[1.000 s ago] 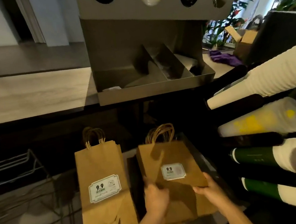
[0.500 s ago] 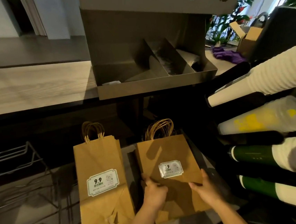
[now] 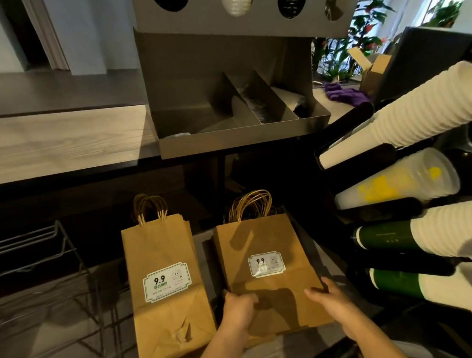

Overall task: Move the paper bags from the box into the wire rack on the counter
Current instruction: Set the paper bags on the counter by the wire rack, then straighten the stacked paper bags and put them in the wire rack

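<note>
Behind the paper bags (image 3: pixel 263 239), a wood-grain counter (image 3: pixel 52 144); plants (image 3: pixel 370 30) far right.

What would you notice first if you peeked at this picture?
Two brown paper bags with 9.9 stickers sit in the middle: the left bag alone, the right bag held at its bottom corners by the left hand and right hand. On the right, long stacks of white cups poke in sideways, and a wire rack sits at the far left.
</note>
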`<state>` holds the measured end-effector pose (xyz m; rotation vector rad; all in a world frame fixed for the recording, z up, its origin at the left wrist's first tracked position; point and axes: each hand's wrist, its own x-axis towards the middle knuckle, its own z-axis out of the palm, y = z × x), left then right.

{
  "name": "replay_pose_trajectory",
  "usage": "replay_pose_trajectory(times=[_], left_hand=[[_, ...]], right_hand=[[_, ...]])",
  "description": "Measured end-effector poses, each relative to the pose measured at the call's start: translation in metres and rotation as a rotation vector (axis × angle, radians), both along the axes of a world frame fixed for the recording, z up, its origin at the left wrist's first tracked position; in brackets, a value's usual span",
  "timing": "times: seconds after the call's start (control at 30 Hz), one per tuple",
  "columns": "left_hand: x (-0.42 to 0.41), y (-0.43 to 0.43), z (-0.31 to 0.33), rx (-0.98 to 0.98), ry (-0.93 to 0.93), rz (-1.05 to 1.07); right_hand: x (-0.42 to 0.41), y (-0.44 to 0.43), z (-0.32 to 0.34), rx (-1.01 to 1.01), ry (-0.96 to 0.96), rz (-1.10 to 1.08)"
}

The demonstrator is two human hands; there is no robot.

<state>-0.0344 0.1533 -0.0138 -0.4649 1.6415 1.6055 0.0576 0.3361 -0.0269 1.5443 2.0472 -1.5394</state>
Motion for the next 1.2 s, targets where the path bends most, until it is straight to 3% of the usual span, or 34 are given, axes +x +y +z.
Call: replay_pose_trajectory(times=[0.37, 0.53, 0.67, 0.83, 1.03, 1.2], left_hand=[[-0.013, 0.006, 0.005, 0.040, -0.124, 0.188], [-0.008, 0.005, 0.000, 0.003, -0.206, 0.143], [0.000, 0.006, 0.006, 0.056, -0.190, 0.157], [0.009, 0.007, 0.025, 0.025, -0.047, 0.137], [0.036, 0.003, 0.057, 0.136, 0.268, 0.114], [0.056, -0.010, 0.083, 0.113, 0.519, 0.137]], right_hand=[[-0.011, 0.003, 0.002, -0.131, -0.059, -0.090], [0.001, 0.008, -0.008, -0.180, 0.018, -0.162], [0.012, 0.002, 0.011, -0.104, 0.109, -0.163], [0.030, 0.003, 0.040, -0.104, 0.313, -0.102], [0.051, 0.000, 0.061, -0.130, 0.518, -0.102], [0.061, -0.012, 0.081, -0.119, 0.652, -0.075]])
